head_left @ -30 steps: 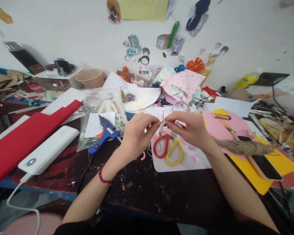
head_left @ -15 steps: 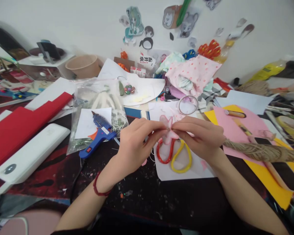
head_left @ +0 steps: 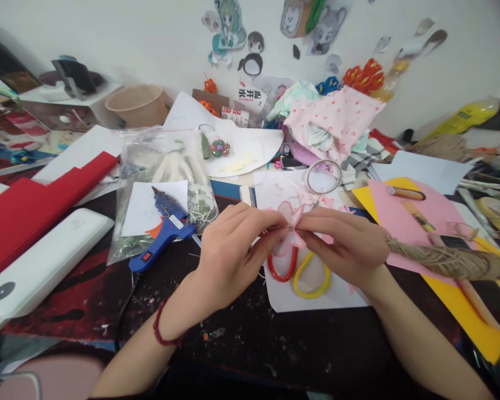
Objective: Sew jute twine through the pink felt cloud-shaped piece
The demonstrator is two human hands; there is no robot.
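A sheer pink flower with pink edging (head_left: 292,214) is pinched between my two hands, with a tiny bead-like spot at its centre. My left hand (head_left: 231,253) grips its left petals between thumb and fingers. From the other side my right hand (head_left: 348,236) pinches the right petals; the fingertips hide part of the flower. Beneath the hands lie scissors with one red handle loop (head_left: 282,272) and one yellow loop (head_left: 312,280), their blades hidden. Under them is a sheet of white paper (head_left: 291,303) with pink scraps on it.
To the left lie a blue glue gun (head_left: 166,228), a white power bank (head_left: 50,261) and red card (head_left: 37,205). A tape roll (head_left: 324,176) and polka-dot cloth (head_left: 331,122) are behind my hands. On the right, a twine bundle (head_left: 445,258) rests over pink paper (head_left: 383,216).
The flower has turned slightly between my fingers, its petals now pointing differently. Both hands keep their pinch on it. The whole view has shifted a little.
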